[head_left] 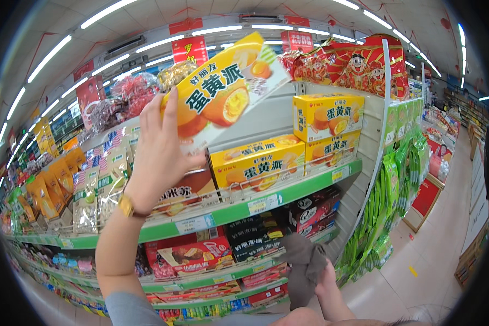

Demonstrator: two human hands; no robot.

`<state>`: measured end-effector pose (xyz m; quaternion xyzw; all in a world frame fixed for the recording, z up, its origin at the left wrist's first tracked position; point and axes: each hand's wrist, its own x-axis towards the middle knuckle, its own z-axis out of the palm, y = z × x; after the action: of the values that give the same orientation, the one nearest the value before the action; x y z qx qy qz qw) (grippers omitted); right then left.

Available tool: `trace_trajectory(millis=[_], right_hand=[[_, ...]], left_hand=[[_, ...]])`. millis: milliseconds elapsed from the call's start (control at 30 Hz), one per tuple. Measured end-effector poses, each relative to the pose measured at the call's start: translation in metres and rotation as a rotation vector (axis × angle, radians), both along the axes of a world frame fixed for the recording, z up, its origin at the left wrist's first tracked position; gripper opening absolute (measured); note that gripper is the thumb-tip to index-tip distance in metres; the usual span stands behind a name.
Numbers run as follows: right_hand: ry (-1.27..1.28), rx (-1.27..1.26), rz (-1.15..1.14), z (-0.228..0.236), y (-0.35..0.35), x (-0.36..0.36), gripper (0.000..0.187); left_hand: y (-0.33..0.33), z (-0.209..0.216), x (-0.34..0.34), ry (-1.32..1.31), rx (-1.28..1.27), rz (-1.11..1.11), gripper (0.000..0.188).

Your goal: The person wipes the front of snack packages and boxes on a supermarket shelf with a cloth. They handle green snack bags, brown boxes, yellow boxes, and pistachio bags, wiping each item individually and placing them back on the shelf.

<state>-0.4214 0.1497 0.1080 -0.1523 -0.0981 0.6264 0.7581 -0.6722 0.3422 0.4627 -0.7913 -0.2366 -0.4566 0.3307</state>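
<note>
Raised above the top shelf, my left hand [163, 144] grips a yellow and white snack cake box [223, 92] by its left end, tilted with its right end up. A gold-coloured watch [129, 206] is on that wrist. Lower right, my right hand [326, 280] is closed on a crumpled dark grey-brown cloth [304, 263]. Below the raised box, a matching yellow box [261, 169] lies on the top shelf [266, 202]. To its right, another yellow box [331, 117] is stacked on a similar one [334, 149].
Pouches [106, 182] stand left along the shelf. Red packages [195, 255] and black boxes [252, 236] fill the shelf below. Green packets [388, 190] hang at the shelf's right end, beside an aisle floor [413, 255]. Big red bags [358, 68] sit on top.
</note>
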Motion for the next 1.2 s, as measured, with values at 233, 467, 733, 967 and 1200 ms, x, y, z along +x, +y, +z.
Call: trace_trajectory(millis=[233,467,733,967,1200], right_hand=[[-0.185,0.284,0.083,0.077,0.009,-0.023,0.083],[-0.284,0.025,-0.092,-0.005,0.008,-0.038,0.073],[-0.217,-0.113,-0.042,-0.012,-0.015,-0.042,0.067],[-0.423,-0.268,0.010,-0.045,-0.028,-0.021,0.065],[-0.330,-0.328,-0.468,-0.029,-0.040,0.011,0.037]], left_hand=[[-0.125,-0.119,0.009,0.123,-0.588,-0.239,0.111],[-0.157,-0.229,0.041,0.193,-0.679,-0.215,0.102],[-0.177,-0.320,0.050,-0.757,-1.299,-0.750,0.101],[-0.168,-0.371,0.041,-1.099,-1.775,-0.847,0.095],[-0.172,-0.374,0.025,-0.940,-1.518,-0.776,0.096]])
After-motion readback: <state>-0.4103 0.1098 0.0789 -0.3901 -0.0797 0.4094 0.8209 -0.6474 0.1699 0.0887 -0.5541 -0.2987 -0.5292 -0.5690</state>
